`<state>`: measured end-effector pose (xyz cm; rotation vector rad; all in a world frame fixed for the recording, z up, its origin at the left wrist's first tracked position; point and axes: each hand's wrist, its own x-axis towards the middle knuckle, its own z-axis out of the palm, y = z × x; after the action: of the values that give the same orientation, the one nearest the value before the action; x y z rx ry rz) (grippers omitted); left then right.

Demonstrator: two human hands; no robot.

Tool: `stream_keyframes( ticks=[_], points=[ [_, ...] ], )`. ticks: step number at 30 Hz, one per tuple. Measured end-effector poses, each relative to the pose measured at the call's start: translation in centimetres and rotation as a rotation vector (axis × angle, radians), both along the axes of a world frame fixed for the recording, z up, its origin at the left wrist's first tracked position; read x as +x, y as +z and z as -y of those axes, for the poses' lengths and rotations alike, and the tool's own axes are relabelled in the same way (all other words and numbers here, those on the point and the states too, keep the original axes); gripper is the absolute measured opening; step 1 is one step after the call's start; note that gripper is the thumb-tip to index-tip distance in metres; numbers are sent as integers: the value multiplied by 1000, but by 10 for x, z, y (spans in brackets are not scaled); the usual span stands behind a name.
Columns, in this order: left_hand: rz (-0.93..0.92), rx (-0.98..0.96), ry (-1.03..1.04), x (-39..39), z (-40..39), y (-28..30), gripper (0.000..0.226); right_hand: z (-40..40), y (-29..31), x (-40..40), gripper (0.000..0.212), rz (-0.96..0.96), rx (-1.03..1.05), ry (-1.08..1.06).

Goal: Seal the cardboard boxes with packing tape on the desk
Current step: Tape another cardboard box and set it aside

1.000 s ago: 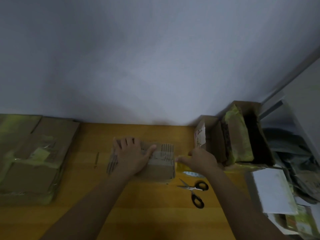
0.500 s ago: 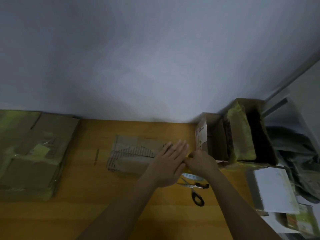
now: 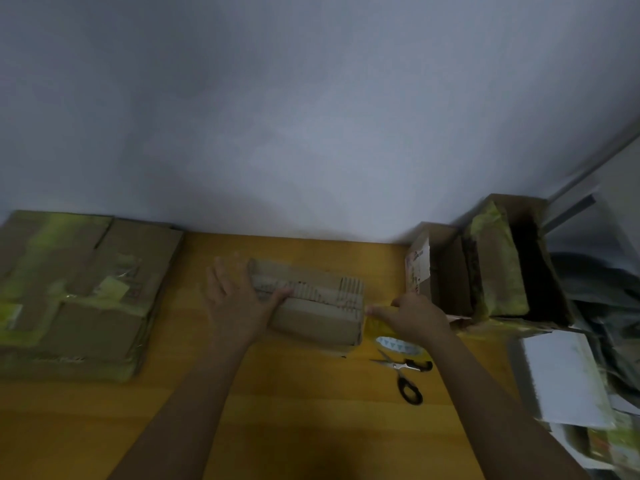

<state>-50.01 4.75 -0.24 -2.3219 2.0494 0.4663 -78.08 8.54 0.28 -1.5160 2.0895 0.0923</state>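
The hands split the work: the left hand (image 3: 239, 303) lies flat, fingers spread, pinning the box (image 3: 311, 303); the right hand (image 3: 412, 313), at three o'clock, pinches the tape (image 3: 375, 323) taut. The scissors (image 3: 405, 374) wait on the bench (image 3: 311, 410).

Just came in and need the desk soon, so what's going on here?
A person is taping a small cardboard box shut on the wooden desk. The left hand lies flat on the box's left end, holding it down. The right hand pinches yellow packing tape at the box's right end. Scissors lie on the desk nearby, untouched. Flattened boxes are stacked at the left.
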Motion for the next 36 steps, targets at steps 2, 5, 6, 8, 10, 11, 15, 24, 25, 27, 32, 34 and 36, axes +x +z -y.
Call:
stream_keyframes(
  ticks=[2, 5, 6, 8, 10, 11, 15, 24, 25, 27, 32, 34, 36],
  points=[
    [87, -105, -15, -5, -5, 6, 86, -1, 2, 2, 81, 11, 10, -12],
    [163, -244, -55, -19, -10, 7, 54, -9, 5, 8, 91, 21, 36, -60],
    [142, -255, -51, -25, -12, 5, 52, -13, 6, 10, 89, 21, 35, -78],
    [22, -144, -9, -40, -16, 6, 73, -22, 8, 16, 82, 24, 17, -98],
    [-62, 40, -12, -54, -15, 2, 97, -32, 9, 24, 79, 64, 50, -120],
    [-91, 79, -53, -60, -10, 0, 103, -38, 8, 28, 83, 109, 83, -132],
    [-74, -7, -420, -73, 38, -5, 101, -64, 9, 34, 76, 516, 176, -250],
    [23, 76, -750, -72, 92, -13, 112, -101, -28, 54, 25, 1039, 66, -431],
    [25, 89, -743, -70, 91, -14, 108, -102, -30, 57, 26, 1019, 44, -420],
    [7, 107, -728, -64, 90, -16, 100, -108, -34, 63, 28, 952, 0, -384],
    [-30, 139, -724, -62, 91, -19, 98, -119, -44, 80, 53, 790, -69, -460],
    [-36, 133, -719, -64, 91, -18, 100, -118, -48, 83, 62, 766, -49, -493],
    [-39, 143, -699, -67, 89, -16, 99, -117, -48, 85, 63, 815, -8, -480]
  ],
)
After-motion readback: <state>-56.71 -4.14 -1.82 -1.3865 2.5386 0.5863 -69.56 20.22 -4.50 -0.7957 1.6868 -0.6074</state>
